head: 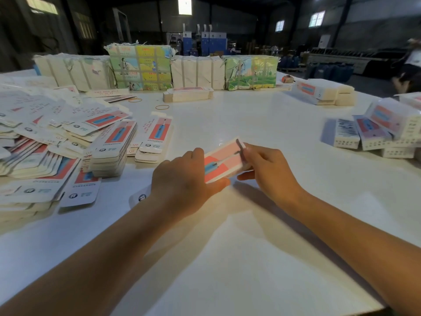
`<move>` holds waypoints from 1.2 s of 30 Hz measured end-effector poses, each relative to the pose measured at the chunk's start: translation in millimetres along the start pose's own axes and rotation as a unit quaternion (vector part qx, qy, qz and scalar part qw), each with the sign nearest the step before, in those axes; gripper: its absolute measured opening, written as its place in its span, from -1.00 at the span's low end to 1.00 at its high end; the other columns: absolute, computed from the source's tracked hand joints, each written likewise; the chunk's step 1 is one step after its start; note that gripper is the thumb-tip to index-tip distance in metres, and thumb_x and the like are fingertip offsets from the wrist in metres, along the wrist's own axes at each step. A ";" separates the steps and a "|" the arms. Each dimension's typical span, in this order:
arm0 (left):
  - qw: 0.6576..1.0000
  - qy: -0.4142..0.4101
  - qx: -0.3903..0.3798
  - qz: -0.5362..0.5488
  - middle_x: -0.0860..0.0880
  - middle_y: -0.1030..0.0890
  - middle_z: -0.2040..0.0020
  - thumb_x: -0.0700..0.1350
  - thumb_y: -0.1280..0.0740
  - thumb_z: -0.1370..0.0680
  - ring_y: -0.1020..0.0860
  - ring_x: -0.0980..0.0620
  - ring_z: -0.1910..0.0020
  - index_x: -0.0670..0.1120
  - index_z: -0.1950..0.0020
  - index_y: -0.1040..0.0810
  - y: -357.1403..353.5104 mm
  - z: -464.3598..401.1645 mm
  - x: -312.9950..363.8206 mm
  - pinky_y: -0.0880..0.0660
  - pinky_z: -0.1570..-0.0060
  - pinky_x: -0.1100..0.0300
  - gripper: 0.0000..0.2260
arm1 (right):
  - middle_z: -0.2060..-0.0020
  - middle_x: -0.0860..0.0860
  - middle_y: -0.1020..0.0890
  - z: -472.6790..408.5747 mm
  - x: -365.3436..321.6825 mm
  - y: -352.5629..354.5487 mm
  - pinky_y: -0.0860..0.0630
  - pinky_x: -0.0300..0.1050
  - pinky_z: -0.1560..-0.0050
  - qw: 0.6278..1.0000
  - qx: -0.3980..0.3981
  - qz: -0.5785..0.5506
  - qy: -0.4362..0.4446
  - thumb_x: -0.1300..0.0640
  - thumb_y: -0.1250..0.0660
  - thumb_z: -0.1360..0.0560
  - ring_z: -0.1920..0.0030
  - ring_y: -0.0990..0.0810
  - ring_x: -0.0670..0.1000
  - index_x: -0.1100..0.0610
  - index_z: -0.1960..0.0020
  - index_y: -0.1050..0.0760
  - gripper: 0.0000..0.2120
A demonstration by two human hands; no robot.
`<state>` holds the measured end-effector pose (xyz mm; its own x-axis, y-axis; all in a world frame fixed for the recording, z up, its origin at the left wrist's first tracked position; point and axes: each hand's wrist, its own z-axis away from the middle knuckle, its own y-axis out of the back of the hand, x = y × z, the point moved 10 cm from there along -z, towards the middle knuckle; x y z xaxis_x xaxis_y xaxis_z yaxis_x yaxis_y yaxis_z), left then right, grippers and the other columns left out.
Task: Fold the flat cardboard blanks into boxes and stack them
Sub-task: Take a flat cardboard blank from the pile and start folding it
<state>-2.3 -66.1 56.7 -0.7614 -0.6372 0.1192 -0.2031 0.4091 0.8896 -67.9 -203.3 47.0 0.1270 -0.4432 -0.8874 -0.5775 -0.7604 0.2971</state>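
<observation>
A pink, red and white cardboard box (pixel 222 160) with a blue toothbrush print is held between both hands over the middle of the white table (pixel 239 258). My left hand (pixel 182 176) grips its near left end, thumb under the front edge. My right hand (pixel 266 166) holds the far right end, fingers pressing on the end flap. Loose flat blanks (pixel 57 137) lie in spread piles on the left. Folded boxes (pixel 385 128) are stacked at the right edge.
Wrapped bundles (pixel 140 67) line the table's far side, with a small banded stack of blanks (pixel 188 93) and rubber bands (pixel 162 107) before them. More folded boxes (pixel 321 91) sit far right. A person (pixel 407 71) is at the right edge.
</observation>
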 end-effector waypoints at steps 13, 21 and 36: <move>0.995 -0.042 0.082 0.025 -0.03 -0.59 -0.03 0.35 -0.12 -0.34 -0.57 0.02 0.16 -0.10 -0.16 -0.43 14.1 4.3 12.0 -0.35 0.29 0.27 -0.38 | 0.26 0.10 -0.70 -6.7 19.1 7.6 -0.59 -0.14 0.27 0.982 0.028 -0.173 -0.070 0.32 -0.10 -0.57 0.25 -0.66 0.06 0.07 0.23 -0.67 -0.58; 0.987 -0.087 0.129 0.026 -0.16 -0.60 0.29 0.19 -0.29 -0.33 -0.55 -0.11 0.46 -0.27 0.09 -0.53 27.5 8.3 23.5 -0.38 0.43 0.21 -0.49 | 0.17 0.08 -0.65 -1.4 -3.9 10.6 -0.63 0.02 0.09 0.998 0.037 -0.007 0.042 0.20 -0.05 -0.57 0.11 -0.62 0.10 0.19 0.19 -0.53 -0.69; 0.986 -0.071 0.152 -0.013 -0.10 -0.58 0.35 0.21 -0.47 -0.28 -0.52 -0.05 0.52 -0.21 0.14 -0.53 25.7 9.7 28.1 -0.36 0.49 0.26 -0.50 | -0.07 -0.16 -0.49 5.6 -10.0 -9.9 -0.46 -0.49 0.12 0.983 -0.023 0.170 0.060 0.04 -0.22 -0.58 0.01 -0.54 -0.10 0.03 -0.45 -0.21 -0.53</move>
<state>-34.8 -67.1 78.6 -0.8278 -0.5608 0.0159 -0.3818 0.5839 0.7164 -67.9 -188.7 50.9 0.0279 -0.7266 -0.6865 -0.5667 -0.5772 0.5880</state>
